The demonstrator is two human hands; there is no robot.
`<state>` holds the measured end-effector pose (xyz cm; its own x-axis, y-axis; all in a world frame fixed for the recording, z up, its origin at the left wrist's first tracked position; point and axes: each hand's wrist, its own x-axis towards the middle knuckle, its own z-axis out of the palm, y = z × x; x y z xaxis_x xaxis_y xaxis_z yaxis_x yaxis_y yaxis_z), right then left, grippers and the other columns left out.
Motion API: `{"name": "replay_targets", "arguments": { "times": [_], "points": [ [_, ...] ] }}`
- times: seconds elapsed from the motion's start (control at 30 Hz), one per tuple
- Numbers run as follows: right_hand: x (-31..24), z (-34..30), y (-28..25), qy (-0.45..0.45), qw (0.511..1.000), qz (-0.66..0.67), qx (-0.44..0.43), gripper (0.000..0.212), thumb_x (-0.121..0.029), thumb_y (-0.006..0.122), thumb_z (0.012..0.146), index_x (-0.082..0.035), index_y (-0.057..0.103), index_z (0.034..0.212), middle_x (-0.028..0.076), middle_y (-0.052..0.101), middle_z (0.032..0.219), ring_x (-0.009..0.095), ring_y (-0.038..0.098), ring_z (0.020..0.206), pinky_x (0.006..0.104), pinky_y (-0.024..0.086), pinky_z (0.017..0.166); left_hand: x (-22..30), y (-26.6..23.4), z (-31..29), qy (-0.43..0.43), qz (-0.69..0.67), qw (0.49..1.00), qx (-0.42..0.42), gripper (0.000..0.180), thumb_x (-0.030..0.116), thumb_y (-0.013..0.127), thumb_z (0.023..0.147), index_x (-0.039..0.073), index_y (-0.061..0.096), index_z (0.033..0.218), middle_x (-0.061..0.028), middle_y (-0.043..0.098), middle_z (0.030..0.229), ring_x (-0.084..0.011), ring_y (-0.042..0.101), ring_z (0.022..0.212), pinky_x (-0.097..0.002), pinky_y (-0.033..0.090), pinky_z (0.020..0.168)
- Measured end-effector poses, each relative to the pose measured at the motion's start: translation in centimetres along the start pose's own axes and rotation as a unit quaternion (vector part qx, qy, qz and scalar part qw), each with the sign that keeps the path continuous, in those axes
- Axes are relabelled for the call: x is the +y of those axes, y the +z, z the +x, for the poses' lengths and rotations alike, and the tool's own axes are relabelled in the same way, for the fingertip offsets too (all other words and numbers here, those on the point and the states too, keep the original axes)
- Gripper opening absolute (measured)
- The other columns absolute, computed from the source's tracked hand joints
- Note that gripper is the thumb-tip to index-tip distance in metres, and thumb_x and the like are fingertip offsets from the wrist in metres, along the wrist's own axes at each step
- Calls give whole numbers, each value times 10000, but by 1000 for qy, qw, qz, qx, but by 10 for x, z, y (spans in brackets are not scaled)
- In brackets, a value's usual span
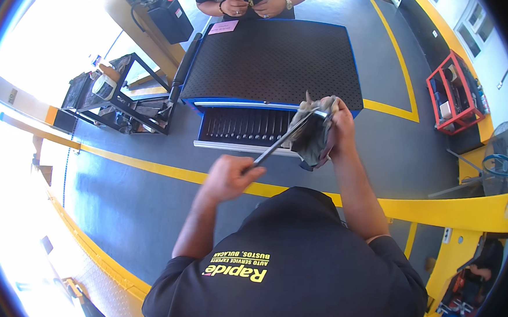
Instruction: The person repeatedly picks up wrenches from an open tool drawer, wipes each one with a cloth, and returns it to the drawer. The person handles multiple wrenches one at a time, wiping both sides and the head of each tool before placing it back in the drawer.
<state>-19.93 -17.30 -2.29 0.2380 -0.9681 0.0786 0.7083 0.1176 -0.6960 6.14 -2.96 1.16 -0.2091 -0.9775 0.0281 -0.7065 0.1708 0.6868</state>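
Wiping looks to be the work in hand, and it seems partway along: a long, slim metal tool (271, 151) already has its far part in a rag (310, 143), while the stretch nearer the person is bare. How much has been rubbed cannot be told, since the cloth hides some of it; setting the tool down appears to be left. It is held in the air by the open drawer (249, 148) of a tool cabinet (271, 61), where a row of wrenches (250, 126) lies. Its long axis runs slantwise from near left to far right, the partly covered end pointing away from the person; which end is the working one is unclear. The left grip (229, 177) is closed round the near end; the right grip (342, 129) is bunched on the rag, and whether it touches bare metal cannot be seen.
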Motion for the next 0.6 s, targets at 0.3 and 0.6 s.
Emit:
{"name": "replay_targets", "arguments": {
  "times": [0.3, 0.6],
  "points": [
    [1, 6, 25, -34, 999, -19, 4, 239, -328, 607, 1085, -92, 582, 1113, 89, 674, 845, 248, 709, 698, 400, 617, 585, 15, 94, 17, -130, -458, 876, -76, 545, 431, 420, 1154, 22, 633, 863, -13, 522, 588, -87, 465, 490, -276, 386, 481],
    [22, 10, 12, -162, 966, -95, 177, 177, -233, 610, 1092, -83, 521, 1064, 67, 655, 788, 191, 676, 608, 350, 586, 537, 32, 86, 18, -144, -441, 881, -96, 543, 436, 411, 1151, 36, 626, 853, -24, 518, 551, -92, 456, 432, -274, 371, 422]
  ]
}}
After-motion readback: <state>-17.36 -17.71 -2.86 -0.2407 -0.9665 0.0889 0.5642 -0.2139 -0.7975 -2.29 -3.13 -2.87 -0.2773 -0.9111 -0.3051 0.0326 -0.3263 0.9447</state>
